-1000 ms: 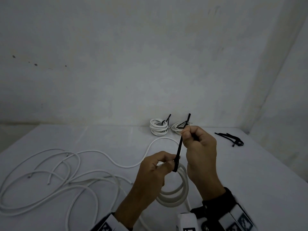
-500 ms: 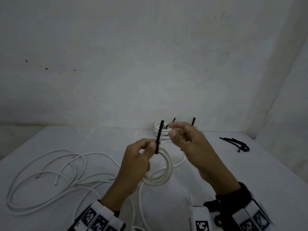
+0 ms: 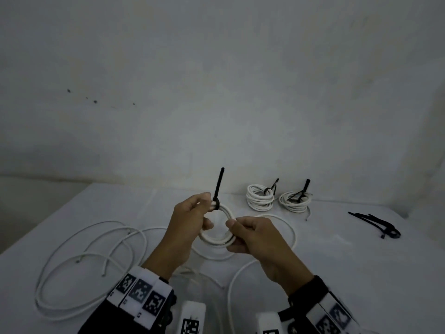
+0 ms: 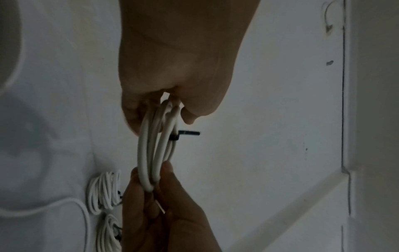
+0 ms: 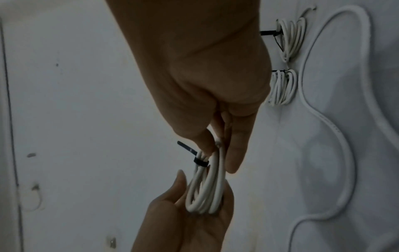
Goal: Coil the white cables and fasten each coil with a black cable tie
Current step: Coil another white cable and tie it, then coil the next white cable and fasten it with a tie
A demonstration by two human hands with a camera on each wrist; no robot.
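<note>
Two hands hold one small coil [image 3: 218, 227] of white cable up in the air over the table [image 3: 361, 273]. The left hand [image 3: 190, 220] pinches the top of the coil right beside the black cable tie [image 3: 218, 189], and its fingers curl around the rings. I think it holds there so the rings do not slip apart. The right hand [image 3: 255, 239] pinches the other side of the coil, low and to the right, so the coil stays round and flat between the two hands. The tie is already looped tight around the rings, and its long tail sticks straight up. From the wrist views the rings lie close together, side by side, with the tie [image 5: 199, 162] hugging them near the left fingers. So this coil looks done, or very nearly done. Two finished coils [image 3: 277, 197] sit at the back of the table near the wall, close together, each with its own black tie poking up. They are out of the way so there is room to work. Loose white cable [image 3: 96, 249] lies in big loops on the left of the table and still needs coiling. More black ties [image 3: 375, 225] wait in a little pile on the right, easy for the right hand to reach. I think the held coil may go by the two at the back.
</note>
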